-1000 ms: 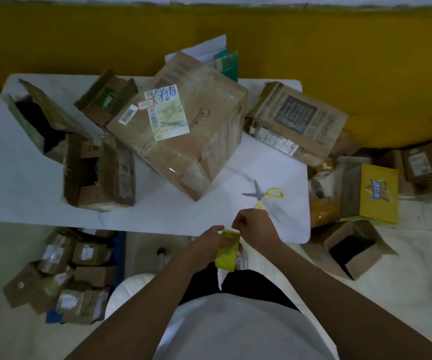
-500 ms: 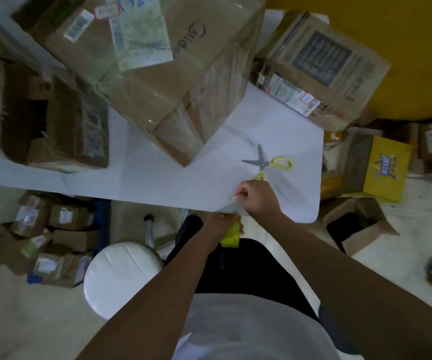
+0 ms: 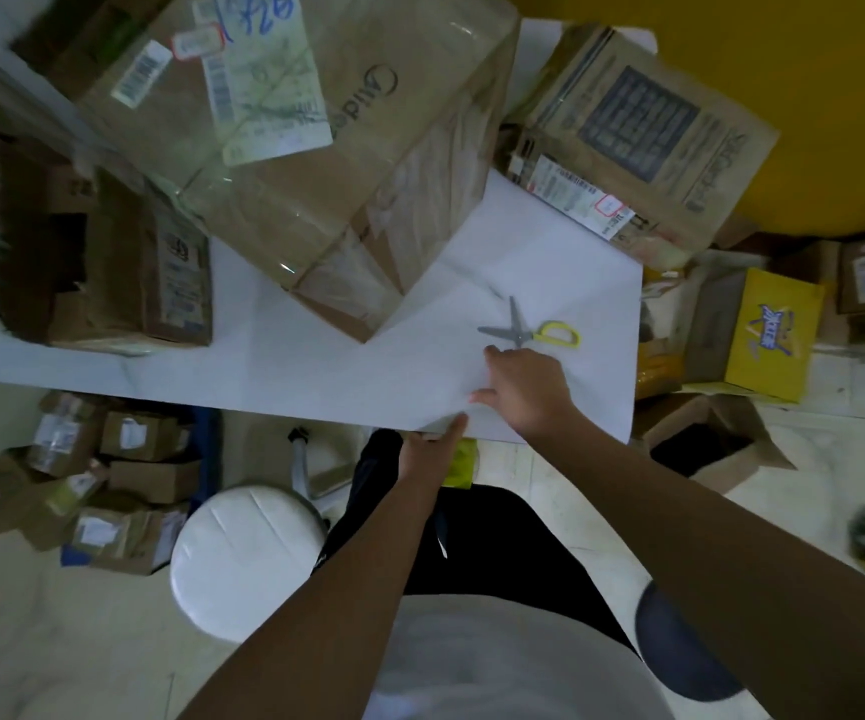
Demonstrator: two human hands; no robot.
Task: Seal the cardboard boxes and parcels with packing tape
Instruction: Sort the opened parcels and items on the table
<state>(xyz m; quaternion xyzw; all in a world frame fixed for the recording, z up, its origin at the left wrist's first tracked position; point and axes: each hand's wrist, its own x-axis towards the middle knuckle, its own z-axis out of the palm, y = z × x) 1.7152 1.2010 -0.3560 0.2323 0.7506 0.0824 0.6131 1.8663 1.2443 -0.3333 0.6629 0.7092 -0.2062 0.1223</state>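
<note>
Right hand [image 3: 524,392] had advanced from the table edge onto the white table [image 3: 264,376], its fingers now spread flat just below the yellow-handled scissors [image 3: 529,332]. Left hand [image 3: 428,452] sat at the table edge beside the yellow tape roll [image 3: 464,465]; its grip could not be told. Large taped cardboard box [image 3: 316,200] stood closed. The side-lying carton [image 3: 108,262] and open floor box [image 3: 716,449] showed only dark interiors.

Glossy-taped cardboard box [image 3: 316,163], metal-bladed scissors [image 3: 516,327]
</note>
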